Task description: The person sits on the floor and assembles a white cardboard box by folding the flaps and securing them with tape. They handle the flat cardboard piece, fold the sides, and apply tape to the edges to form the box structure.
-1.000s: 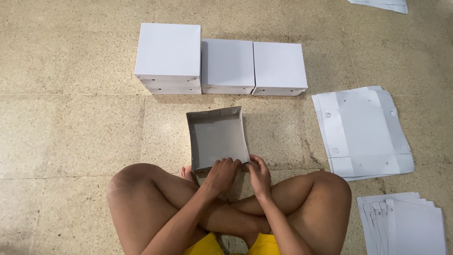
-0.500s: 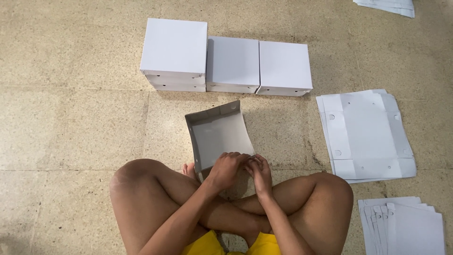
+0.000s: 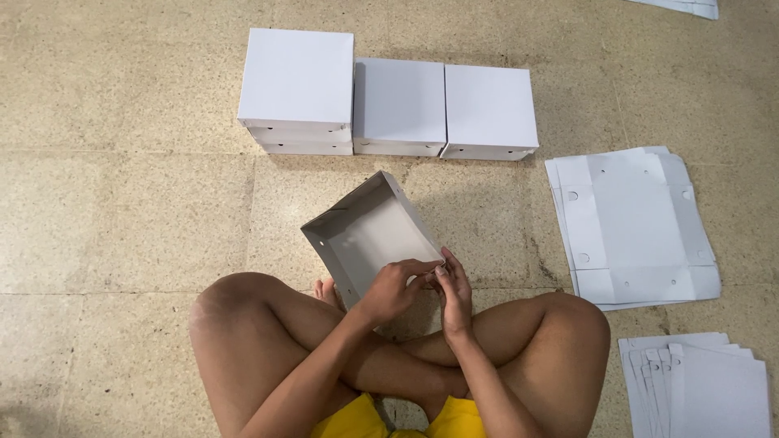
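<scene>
- A person sits cross-legged on a speckled stone floor (image 3: 122,203), seen from above by a head-worn camera.
- An open grey cardboard box (image 3: 369,235), half folded, rests tilted on the floor just in front of the crossed legs, its open side up.
- The left hand (image 3: 393,288) curls over the box's near corner, fingers closed on the edge of the card.
- The right hand (image 3: 453,290) meets it at the same corner, fingertips pinched on the wall; both hands are closed on the box.
- Judging from this, the corner is being locked together; it would go best with the walls held square and the tab pressed fully home.
- Beyond the box, three finished white boxes (image 3: 398,101) stand side by side in a row, touching.
- To the right lies a stack of flat unfolded card blanks (image 3: 633,223); a second pile of flat sheets (image 3: 698,381) lies nearer, by the right knee.
</scene>
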